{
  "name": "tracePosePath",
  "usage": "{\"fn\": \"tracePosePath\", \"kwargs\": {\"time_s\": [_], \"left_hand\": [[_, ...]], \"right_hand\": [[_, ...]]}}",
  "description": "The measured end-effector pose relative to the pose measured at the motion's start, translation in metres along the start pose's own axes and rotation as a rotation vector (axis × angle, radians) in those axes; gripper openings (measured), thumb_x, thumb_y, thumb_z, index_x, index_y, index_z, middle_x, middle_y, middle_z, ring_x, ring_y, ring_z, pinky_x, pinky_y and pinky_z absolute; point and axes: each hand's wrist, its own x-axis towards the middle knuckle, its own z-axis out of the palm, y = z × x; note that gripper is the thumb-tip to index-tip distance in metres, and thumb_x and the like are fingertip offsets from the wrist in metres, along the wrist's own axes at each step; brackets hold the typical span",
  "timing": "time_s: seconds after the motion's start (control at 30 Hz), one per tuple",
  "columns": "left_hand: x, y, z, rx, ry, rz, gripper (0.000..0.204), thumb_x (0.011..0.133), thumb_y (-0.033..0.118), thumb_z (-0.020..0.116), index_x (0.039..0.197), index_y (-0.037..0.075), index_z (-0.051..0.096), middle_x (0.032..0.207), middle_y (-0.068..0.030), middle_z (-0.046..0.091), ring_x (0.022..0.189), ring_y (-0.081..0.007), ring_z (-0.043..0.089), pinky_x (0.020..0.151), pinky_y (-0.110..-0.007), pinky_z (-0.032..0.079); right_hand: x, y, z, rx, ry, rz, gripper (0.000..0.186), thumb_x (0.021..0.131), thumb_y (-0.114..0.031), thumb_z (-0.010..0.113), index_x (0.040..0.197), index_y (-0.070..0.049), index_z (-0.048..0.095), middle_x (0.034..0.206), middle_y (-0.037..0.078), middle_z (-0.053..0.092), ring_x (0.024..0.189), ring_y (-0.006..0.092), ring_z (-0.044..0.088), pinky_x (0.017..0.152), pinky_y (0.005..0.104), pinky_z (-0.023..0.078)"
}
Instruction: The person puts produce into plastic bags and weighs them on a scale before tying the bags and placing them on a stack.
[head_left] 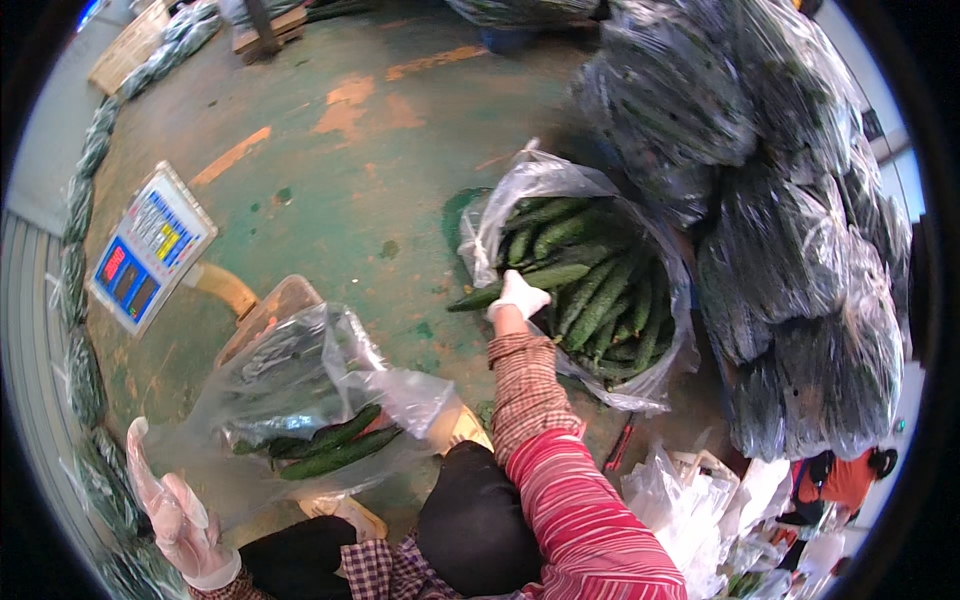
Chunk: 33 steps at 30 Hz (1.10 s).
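Observation:
In a thin translucent glove, my left hand [185, 515] is raised at the lower left beside a clear plastic bag [290, 360]; its fingers are apart and nothing shows in them. A few dark green cucumbers [340, 455] lie inside that bag. My right hand [520, 296], white-gloved, is stretched forward and closed around the middle of a single cucumber [474, 299]. It is over the left side of a large open plastic bag [485, 222] packed with many cucumbers [595, 300]. The held cucumber's left end sticks out past the bag's rim.
A scale display [150, 250] on a post stands at the left. Full bags of cucumbers [790, 260] are piled at the right. Loose white plastic bags [670, 500] and a red-handled tool [620, 443] lie at the lower right. Another person [845, 485] is beyond them.

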Motion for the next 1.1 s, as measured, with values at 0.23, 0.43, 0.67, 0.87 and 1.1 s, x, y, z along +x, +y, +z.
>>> {"fn": "tracePosePath", "kwargs": {"time_s": [0.23,0.43,0.67,0.87,1.1], "left_hand": [[-0.001,0.018,-0.03,0.09,0.027,0.037,0.079,0.079,0.016,0.056,0.143,-0.003,0.015,0.052,-0.0021,0.049,0.036,-0.0062,0.038,0.033,-0.018,0.031],[-0.007,0.031,-0.065,-0.1,-0.153,-0.012,0.078,0.076,0.011,0.053,0.142,-0.004,0.016,0.062,-0.0097,0.058,0.042,-0.0069,0.044,0.036,-0.018,0.034],[-0.015,0.052,-0.089,-0.437,-0.041,-0.123,0.062,0.085,0.015,0.047,0.14,-0.004,0.025,0.055,-0.0062,0.05,0.038,-0.0077,0.038,0.034,-0.019,0.031],[-0.006,0.051,-0.102,-0.477,-0.074,-0.086,0.062,0.086,0.017,0.047,0.14,-0.004,0.025,0.049,0.0026,0.039,0.036,-0.0056,0.03,0.032,-0.02,0.026],[-0.013,0.046,-0.102,-0.377,-0.043,-0.043,0.069,0.085,-0.002,0.04,0.145,0.001,0.007,0.053,-0.0001,0.038,0.039,-0.0057,0.033,0.031,-0.021,0.03]], "right_hand": [[-0.017,-0.028,-0.07,0.589,-0.859,0.486,0.047,0.07,-0.004,0.065,0.114,-0.006,0.05,0.104,0.008,0.058,0.092,0.0247,0.056,0.088,0.0422,0.045],[-0.232,-0.136,-0.136,0.628,-1.793,-0.018,0.055,0.073,-0.004,0.067,0.122,-0.013,0.042,0.106,0.005,0.053,0.107,0.0246,0.052,0.094,0.0415,0.042],[-0.387,-0.061,-0.115,-0.253,-2.346,-0.607,0.043,0.077,-0.007,0.066,0.117,-0.002,0.051,0.111,0.009,0.059,0.109,0.0245,0.055,0.096,0.0374,0.041],[-0.341,-0.002,-0.036,-0.865,-1.804,-1.814,0.068,0.062,-0.014,0.076,0.121,0.0,0.045,0.107,0.02,0.057,0.103,0.0388,0.053,0.092,0.0438,0.042],[-0.263,-0.068,-0.133,-0.47,-1.66,-0.753,0.024,0.086,-0.018,0.056,0.105,-0.006,0.064,0.095,0.01,0.067,0.087,0.0173,0.063,0.076,0.029,0.05]]}}
